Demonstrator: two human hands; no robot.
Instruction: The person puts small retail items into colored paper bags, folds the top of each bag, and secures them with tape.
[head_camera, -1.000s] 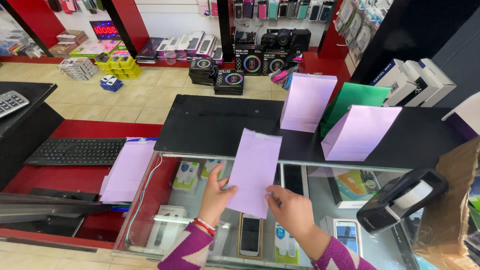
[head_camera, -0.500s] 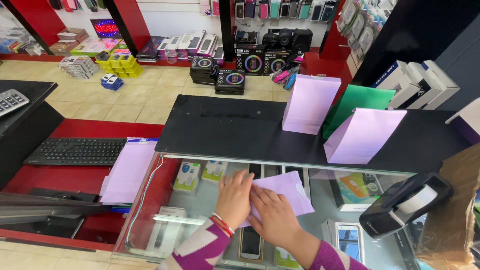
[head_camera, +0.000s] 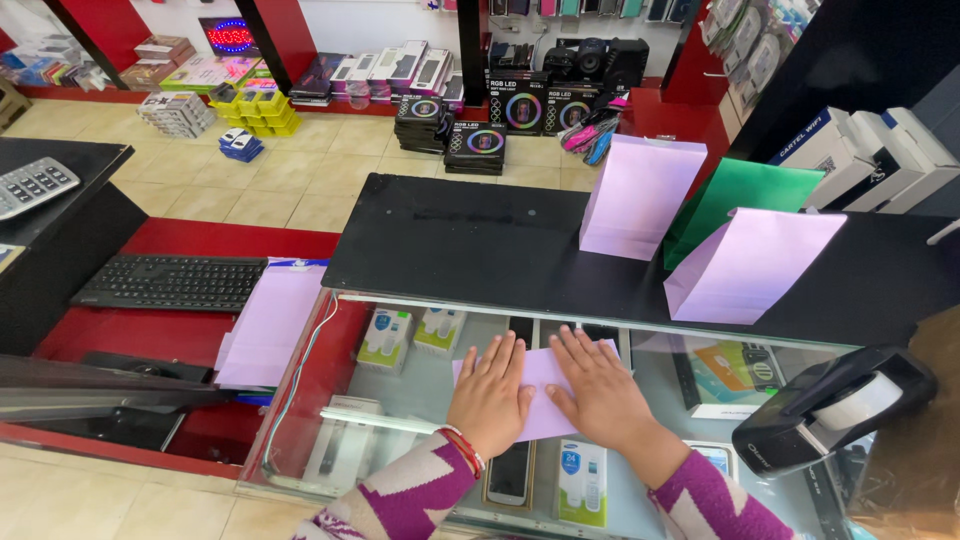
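Left hand and right hand lie flat, fingers spread, gripping nothing, pressing a lilac paper sheet onto the glass counter. To crease it well: keep palms even, smooth outward from the middle. Beyond, two lilac paper bags stand upright on the black shelf, a green bag between them. Tape dispenser to the right. Small boxed goods, probably chargers, under the glass.

Black boxes with ring-light pictures stacked on floor, far side of desk. Yellow boxes left of them. White boxes far right. Lit red-blue sign against back wall.
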